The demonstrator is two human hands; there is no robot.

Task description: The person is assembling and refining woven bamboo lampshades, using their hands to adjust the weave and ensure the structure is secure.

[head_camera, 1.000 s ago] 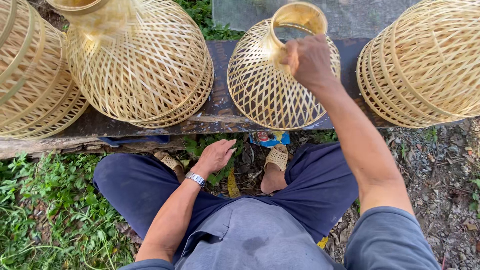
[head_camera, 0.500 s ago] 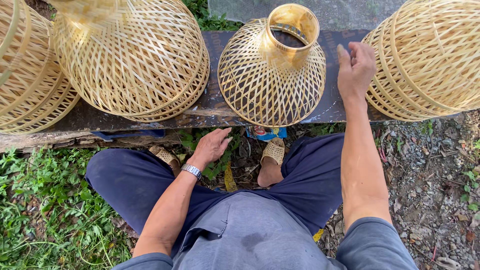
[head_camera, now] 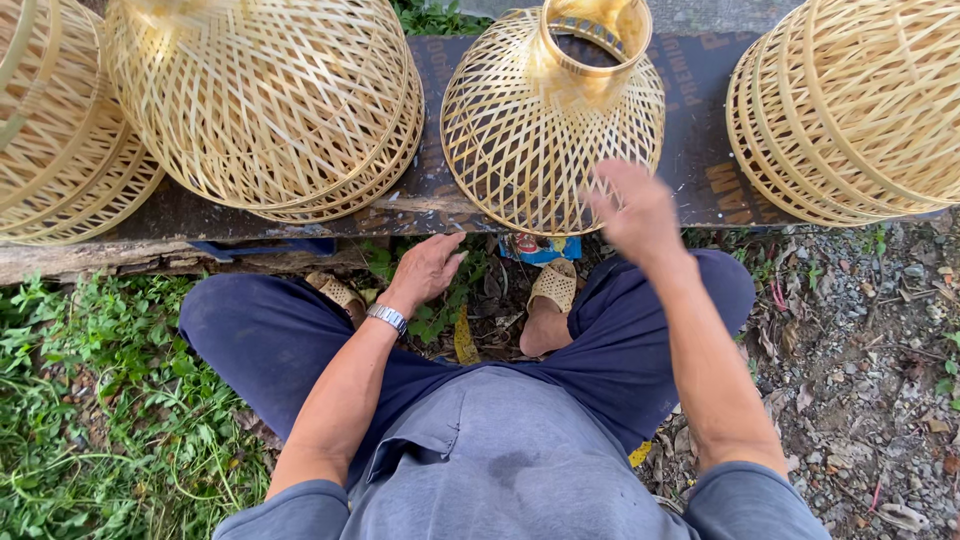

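Along the dark plank (head_camera: 440, 195) woven bamboo shades are lined up, and places are told from the middle basket (head_camera: 552, 120) with the ring collar. Left of it a stack of domes (head_camera: 265, 100) is seen, and a further one (head_camera: 60, 140) at the frame's edge. Below and left of the basket the left hand (head_camera: 425, 270) is held low over the weeds, fingers loosely spread, nothing gripped — a metal watch (head_camera: 386, 318) is worn at the wrist. The basket stands upright, collar uppermost, its long axis vertical. Just below and right of it the right hand (head_camera: 635, 212) is raised — blurred, open, empty, clearly the nearer. A small blue-and-red wrapper (head_camera: 540, 247) lies under the plank, below the basket. Far right, another stack (head_camera: 850, 100) leans.
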